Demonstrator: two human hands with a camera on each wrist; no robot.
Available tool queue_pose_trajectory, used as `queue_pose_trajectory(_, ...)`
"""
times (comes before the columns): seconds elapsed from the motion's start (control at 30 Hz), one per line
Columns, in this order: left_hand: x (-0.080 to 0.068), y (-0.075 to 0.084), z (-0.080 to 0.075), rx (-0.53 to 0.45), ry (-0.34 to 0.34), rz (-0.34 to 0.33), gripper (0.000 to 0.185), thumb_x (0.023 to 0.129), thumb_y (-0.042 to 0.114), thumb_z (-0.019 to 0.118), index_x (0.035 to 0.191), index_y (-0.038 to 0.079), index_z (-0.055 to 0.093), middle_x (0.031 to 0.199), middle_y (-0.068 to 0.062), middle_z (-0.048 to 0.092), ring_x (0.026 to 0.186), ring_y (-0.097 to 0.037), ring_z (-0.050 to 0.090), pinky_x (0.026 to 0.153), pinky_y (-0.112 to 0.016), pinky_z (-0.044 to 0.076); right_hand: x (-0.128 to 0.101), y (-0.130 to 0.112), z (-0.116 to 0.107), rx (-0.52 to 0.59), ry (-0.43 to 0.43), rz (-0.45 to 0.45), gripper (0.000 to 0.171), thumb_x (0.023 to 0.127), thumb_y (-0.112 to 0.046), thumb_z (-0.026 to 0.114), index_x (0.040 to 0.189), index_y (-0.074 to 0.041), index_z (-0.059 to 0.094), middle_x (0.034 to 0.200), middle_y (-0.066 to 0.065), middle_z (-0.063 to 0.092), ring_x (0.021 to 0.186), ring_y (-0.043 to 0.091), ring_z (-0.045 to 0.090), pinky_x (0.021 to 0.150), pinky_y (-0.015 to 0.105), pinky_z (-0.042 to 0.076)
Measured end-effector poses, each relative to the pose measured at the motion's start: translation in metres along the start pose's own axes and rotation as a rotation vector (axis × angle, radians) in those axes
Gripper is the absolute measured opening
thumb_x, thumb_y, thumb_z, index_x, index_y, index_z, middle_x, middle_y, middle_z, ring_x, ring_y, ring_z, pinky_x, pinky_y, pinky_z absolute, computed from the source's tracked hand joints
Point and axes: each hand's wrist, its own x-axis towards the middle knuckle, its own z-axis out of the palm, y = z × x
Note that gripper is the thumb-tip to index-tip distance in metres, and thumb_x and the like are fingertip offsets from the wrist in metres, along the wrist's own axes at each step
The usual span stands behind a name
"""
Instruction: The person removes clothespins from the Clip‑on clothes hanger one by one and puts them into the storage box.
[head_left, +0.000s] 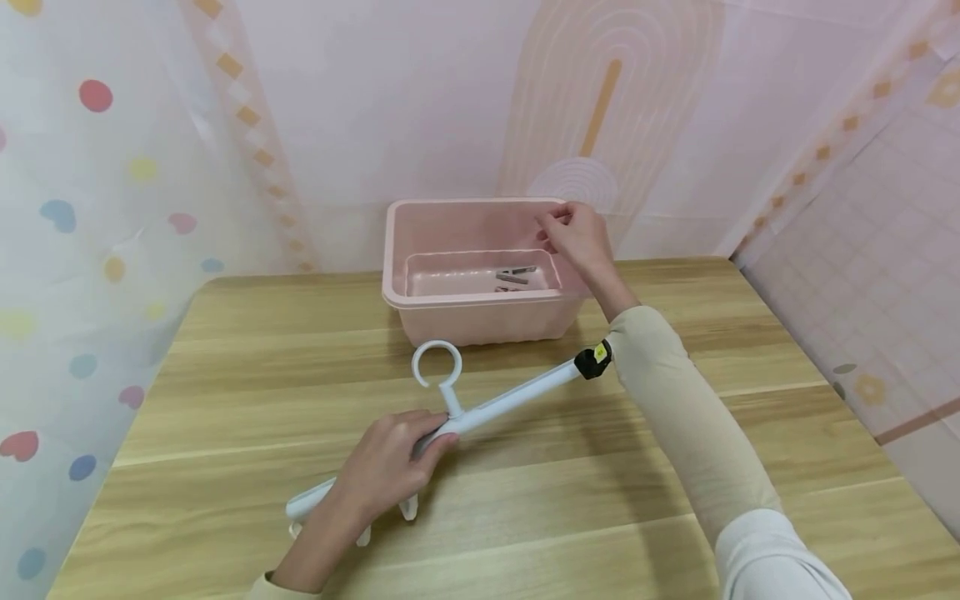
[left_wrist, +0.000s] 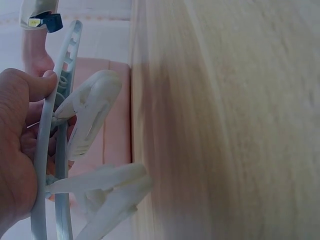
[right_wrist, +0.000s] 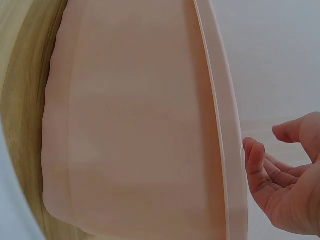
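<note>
Left hand [head_left: 386, 462] grips pale blue hanger [head_left: 517, 396] near base of its ring-shaped hook; hanger slants over tabletop [head_left: 225, 375], on near side of pink bin [head_left: 487, 323]. Two white clips [left_wrist: 95, 112] hang from hanger's bar. Right hand [head_left: 583, 239] above bin's right end, fingers loosely bent, thumb apart from them. Bin sits toward tabletop's far edge. Inside, toward right: grey clip [head_left: 515, 272], small item just beside it, partly hidden by front rim.
</note>
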Motion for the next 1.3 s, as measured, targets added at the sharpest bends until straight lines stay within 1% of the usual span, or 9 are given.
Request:
queue_pose_trajectory(0.13,0.000,0.000,-0.001,-0.001,-0.001,-0.001,0.007,0.092,0.020,0.073,0.089,0.013,0.074,0.068,0.012,0.052,0.058,0.003,0.038,0.051,-0.014,0.036,-0.002,0.000,-0.002,0.007,-0.008,-0.011,0.038,0.099,-0.036,0.059,0.120,-0.004,0.065,0.107,0.019,0.075,0.067,0.007,0.066,0.066,0.017,0.056)
queue_pose_trajectory(0.27,0.001,0.000,-0.001,-0.009,-0.006,-0.011,0.008,0.092,0.020,0.073,0.092,0.012,0.075,0.068,0.012,0.053,0.057,0.004,0.038,0.050,-0.014,0.036,-0.006,-0.002,-0.003,0.026,-0.012,-0.036,0.040,0.099,-0.038,0.060,0.120,-0.005,0.065,0.108,0.019,0.074,0.074,0.016,0.069,0.071,0.023,0.059)
queue_pose_trajectory(0.4,0.002,0.000,-0.002,-0.015,-0.009,-0.011,0.008,0.092,0.020,0.073,0.093,0.012,0.075,0.068,0.012,0.054,0.057,0.004,0.039,0.050,-0.014,0.036,-0.011,-0.004,-0.005,0.037,-0.021,-0.051,0.039,0.099,-0.038,0.061,0.120,-0.006,0.065,0.108,0.018,0.073,0.075,0.016,0.067,0.074,0.026,0.060)
queue_pose_trajectory(0.63,0.003,-0.001,-0.002,-0.012,-0.006,-0.014,0.011,0.092,0.019,0.073,0.097,0.010,0.076,0.069,0.011,0.055,0.057,0.004,0.039,0.050,-0.014,0.037,-0.022,-0.002,-0.007,0.025,-0.026,-0.107,0.039,0.099,-0.040,0.061,0.123,-0.010,0.064,0.103,0.012,0.070,0.073,0.013,0.064,0.067,0.020,0.056)
queue_pose_trajectory(0.73,0.003,-0.002,-0.001,-0.013,-0.007,-0.016,0.012,0.092,0.019,0.073,0.098,0.009,0.076,0.069,0.011,0.055,0.057,0.004,0.039,0.050,-0.014,0.037,-0.028,-0.001,-0.007,0.018,-0.028,-0.149,0.039,0.098,-0.040,0.061,0.123,-0.011,0.064,0.102,0.011,0.070,0.073,0.012,0.065,0.065,0.021,0.056)
queue_pose_trajectory(0.83,0.004,-0.003,-0.001,-0.014,-0.006,-0.016,0.012,0.092,0.019,0.073,0.099,0.009,0.076,0.069,0.011,0.056,0.057,0.003,0.040,0.050,-0.015,0.037,-0.034,0.000,-0.008,0.062,-0.054,-0.179,0.039,0.098,-0.039,0.062,0.124,-0.010,0.064,0.104,0.013,0.070,0.072,0.012,0.065,0.064,0.023,0.057)
queue_pose_trajectory(0.97,0.005,-0.003,-0.001,-0.021,-0.005,-0.020,0.012,0.092,0.019,0.073,0.099,0.010,0.076,0.074,0.009,0.062,0.061,0.003,0.045,0.055,-0.015,0.042,-0.042,0.001,-0.009,0.123,-0.094,-0.201,0.038,0.097,-0.040,0.063,0.122,-0.012,0.065,0.100,0.010,0.071,0.071,0.015,0.066,0.061,0.025,0.056)
queue_pose_trajectory(1.17,0.007,-0.003,-0.001,-0.034,-0.013,-0.021,0.015,0.093,0.020,0.072,0.102,0.009,0.076,0.078,0.007,0.066,0.063,0.002,0.048,0.058,-0.015,0.045,-0.053,0.003,-0.012,0.124,-0.108,-0.269,0.034,0.098,-0.037,0.064,0.117,-0.010,0.066,0.092,0.007,0.072,0.069,0.018,0.066,0.062,0.030,0.057)
queue_pose_trajectory(1.3,0.007,-0.004,-0.001,-0.035,-0.013,-0.025,0.015,0.093,0.019,0.072,0.102,0.008,0.076,0.074,0.009,0.063,0.061,0.003,0.045,0.055,-0.015,0.042,-0.062,0.005,-0.011,0.139,-0.180,-0.270,0.031,0.099,-0.034,0.063,0.118,-0.009,0.066,0.093,0.008,0.071,0.072,0.020,0.067,0.066,0.029,0.057)
